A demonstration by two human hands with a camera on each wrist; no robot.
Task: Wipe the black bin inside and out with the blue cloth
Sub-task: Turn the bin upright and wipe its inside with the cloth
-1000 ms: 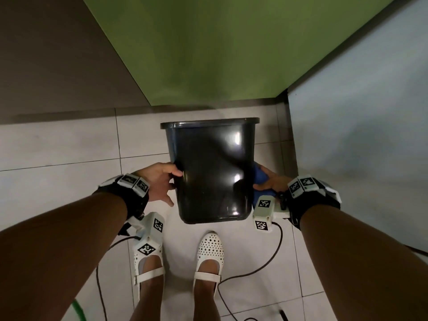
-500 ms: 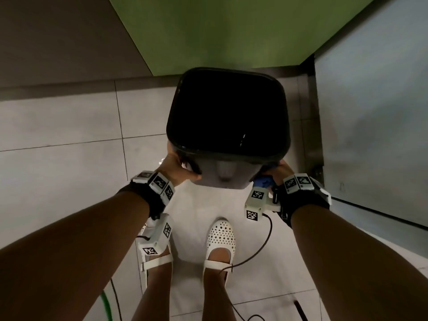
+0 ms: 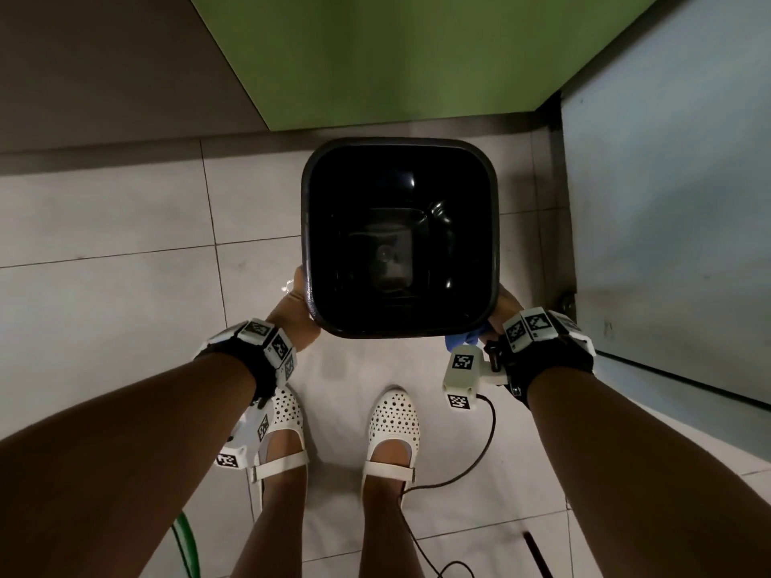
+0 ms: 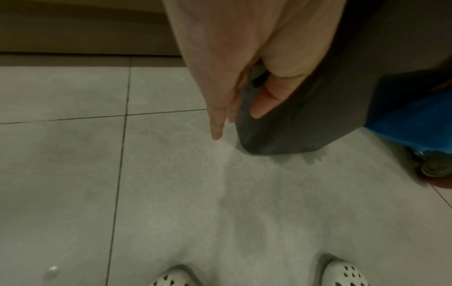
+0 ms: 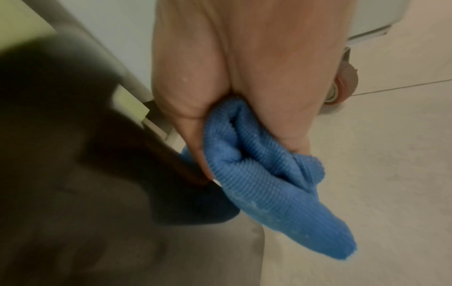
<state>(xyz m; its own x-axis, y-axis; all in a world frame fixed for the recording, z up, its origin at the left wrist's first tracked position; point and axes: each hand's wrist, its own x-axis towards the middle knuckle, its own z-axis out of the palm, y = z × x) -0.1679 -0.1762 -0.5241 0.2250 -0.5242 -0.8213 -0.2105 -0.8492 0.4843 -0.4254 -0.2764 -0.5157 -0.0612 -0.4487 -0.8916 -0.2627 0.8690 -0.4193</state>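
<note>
A person is holding a glossy black square plastic bin [image 3: 399,237] upright between both hands above the pale grey tiled floor [image 3: 104,252], its open mouth facing up toward the head camera so the dark inside and bottom are showing. The left hand [image 3: 298,304] is lying against the bin's left wall near its near corner; in the left wrist view the thumb is pressing on one face of the bin and the straight fingers [image 4: 216,125] are reaching past its edge, so this grip is open-fingered rather than curled round anything. The right hand [image 3: 502,306] is at the bin's near right corner, its grip closed on a bunched blue ribbed cloth [image 5: 264,183], which is hanging from the palm beside the bin's right wall; whether the cloth is pressing on the bin is hard to tell, as that view is blurred. Below the bin, two white perforated shoes [image 3: 394,423] are standing on the floor, and a green wall panel [image 3: 396,56] is rising beyond the bin's far rim.
</note>
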